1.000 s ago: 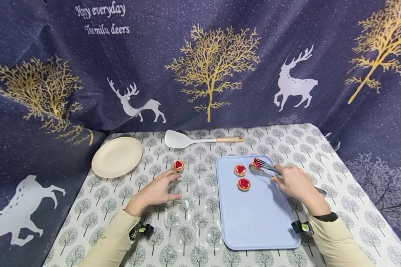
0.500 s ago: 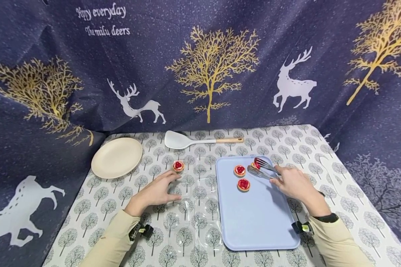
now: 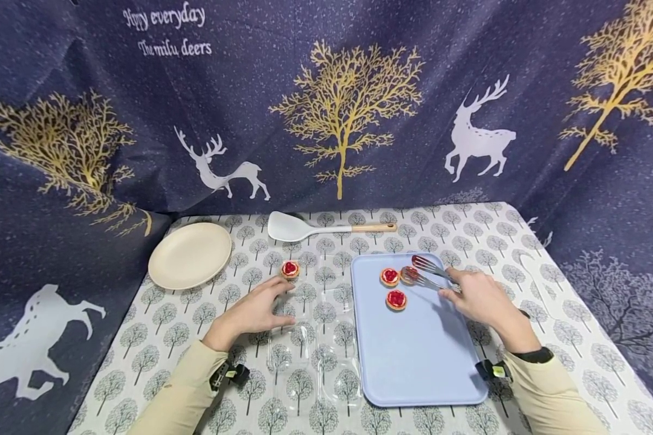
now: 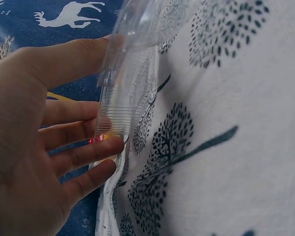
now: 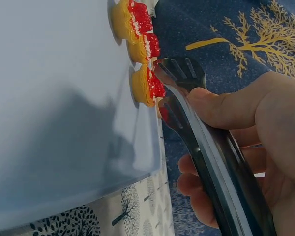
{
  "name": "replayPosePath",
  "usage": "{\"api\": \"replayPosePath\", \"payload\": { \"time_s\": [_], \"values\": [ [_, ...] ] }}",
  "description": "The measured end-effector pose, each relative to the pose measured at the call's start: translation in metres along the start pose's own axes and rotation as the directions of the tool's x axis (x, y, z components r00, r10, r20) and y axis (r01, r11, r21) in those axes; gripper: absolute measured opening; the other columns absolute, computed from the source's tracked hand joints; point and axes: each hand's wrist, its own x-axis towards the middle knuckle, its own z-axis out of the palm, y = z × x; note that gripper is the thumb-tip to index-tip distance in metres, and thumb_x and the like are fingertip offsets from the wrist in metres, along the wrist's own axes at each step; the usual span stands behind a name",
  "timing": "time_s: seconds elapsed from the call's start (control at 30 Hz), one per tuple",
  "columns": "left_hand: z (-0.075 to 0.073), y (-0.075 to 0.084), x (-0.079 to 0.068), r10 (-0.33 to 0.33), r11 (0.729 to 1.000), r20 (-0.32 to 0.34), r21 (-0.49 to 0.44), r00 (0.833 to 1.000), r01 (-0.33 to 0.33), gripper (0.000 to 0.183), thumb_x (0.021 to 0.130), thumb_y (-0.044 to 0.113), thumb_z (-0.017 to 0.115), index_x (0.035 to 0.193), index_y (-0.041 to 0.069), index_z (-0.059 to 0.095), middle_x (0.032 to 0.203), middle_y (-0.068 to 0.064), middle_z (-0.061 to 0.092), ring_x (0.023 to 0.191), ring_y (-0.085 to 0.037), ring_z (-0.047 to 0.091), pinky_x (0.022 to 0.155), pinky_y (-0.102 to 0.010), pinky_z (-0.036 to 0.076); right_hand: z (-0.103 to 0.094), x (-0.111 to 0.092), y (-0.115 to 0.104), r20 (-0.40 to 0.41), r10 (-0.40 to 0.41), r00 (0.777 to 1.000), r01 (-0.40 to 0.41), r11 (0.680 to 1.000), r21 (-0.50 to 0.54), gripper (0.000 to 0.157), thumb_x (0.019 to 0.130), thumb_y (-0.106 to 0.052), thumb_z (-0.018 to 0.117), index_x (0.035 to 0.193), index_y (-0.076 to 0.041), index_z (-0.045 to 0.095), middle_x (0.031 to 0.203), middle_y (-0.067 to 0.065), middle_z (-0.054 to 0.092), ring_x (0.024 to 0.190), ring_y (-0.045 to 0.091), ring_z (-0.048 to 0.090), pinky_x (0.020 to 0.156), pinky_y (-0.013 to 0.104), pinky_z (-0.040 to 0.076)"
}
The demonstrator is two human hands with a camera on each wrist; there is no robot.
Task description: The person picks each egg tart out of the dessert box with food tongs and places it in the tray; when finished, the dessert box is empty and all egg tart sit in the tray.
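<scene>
My right hand grips metal serving tongs with fork-like ends over the blue tray. The tong ends stand apart. One overlaps a red-topped tart in the head view; two more tarts, the left one and the near one, sit close by on the tray. My left hand touches the left side of a clear plastic container, thumb and fingers spread and fairly straight. Another tart sits at the container's back left, partly seen behind my fingers in the left wrist view.
A cream plate lies at the back left. Along the back lies a white spatula with a wooden handle. A clear plastic piece is at the right. A dark blue printed cloth hangs behind the table.
The rightmost tart on the tray has shifted left and slightly nearer to me, close beside the left one. The tong ends have spread a little. My left hand stays put.
</scene>
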Motion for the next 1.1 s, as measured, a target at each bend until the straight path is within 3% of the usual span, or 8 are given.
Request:
{"api": "replayPosePath", "payload": {
  "time_s": [0.3,0.43,0.57,0.77,1.1],
  "values": [
    [-0.002,0.003,0.001,-0.001,1.000,-0.003,0.013,1.000,0.001,0.083,0.074,0.041,0.081,0.140,0.003,0.049,0.145,-0.014,0.047,0.122,-0.029,0.055,0.109,-0.047,0.043,-0.005,0.003,-0.006,-0.039,-0.028,0.999,0.027,1.000,-0.011,0.057,0.085,-0.033,0.074,0.126,0.003,0.059,0.099,0.029,0.069,0.062,0.027,0.062,0.061,0.054,0.056],
    [-0.003,0.004,0.001,0.010,1.000,0.002,0.021,1.000,-0.010,0.082,0.075,0.039,0.081,0.140,0.002,0.049,0.141,-0.013,0.050,0.116,-0.024,0.057,0.107,-0.045,0.046,-0.007,0.005,-0.010,-0.028,-0.034,0.999,0.034,0.999,0.002,0.062,0.086,-0.035,0.072,0.131,0.004,0.056,0.095,0.025,0.070,0.057,0.018,0.059,0.061,0.050,0.057],
    [-0.004,0.005,0.000,0.012,1.000,0.013,0.018,1.000,-0.012,0.082,0.076,0.039,0.080,0.140,0.001,0.048,0.142,-0.013,0.048,0.120,-0.025,0.055,0.110,-0.045,0.043,-0.009,0.010,-0.017,-0.013,-0.051,0.999,0.051,0.999,0.015,0.063,0.087,-0.036,0.071,0.132,0.005,0.055,0.086,0.018,0.070,0.051,0.008,0.051,0.059,0.044,0.057],
    [-0.006,0.006,-0.001,0.033,0.999,0.013,0.032,0.999,-0.033,0.081,0.077,0.039,0.080,0.140,0.001,0.048,0.143,-0.014,0.047,0.121,-0.027,0.054,0.109,-0.047,0.043,-0.010,0.020,-0.027,-0.068,-0.107,0.992,0.106,0.994,-0.018,0.059,0.086,-0.037,0.072,0.127,0.004,0.059,0.101,0.024,0.071,0.059,0.019,0.061,0.065,0.051,0.058],
    [-0.011,0.006,0.001,0.058,0.998,0.001,0.036,0.998,-0.058,0.078,0.077,0.036,0.080,0.139,0.000,0.049,0.143,-0.013,0.047,0.122,-0.029,0.054,0.109,-0.048,0.043,-0.011,0.041,-0.050,-0.099,-0.191,0.977,0.191,0.982,-0.005,0.055,0.088,-0.037,0.069,0.127,0.001,0.059,0.102,0.018,0.072,0.067,0.025,0.067,0.071,0.050,0.058]
  ]
}}
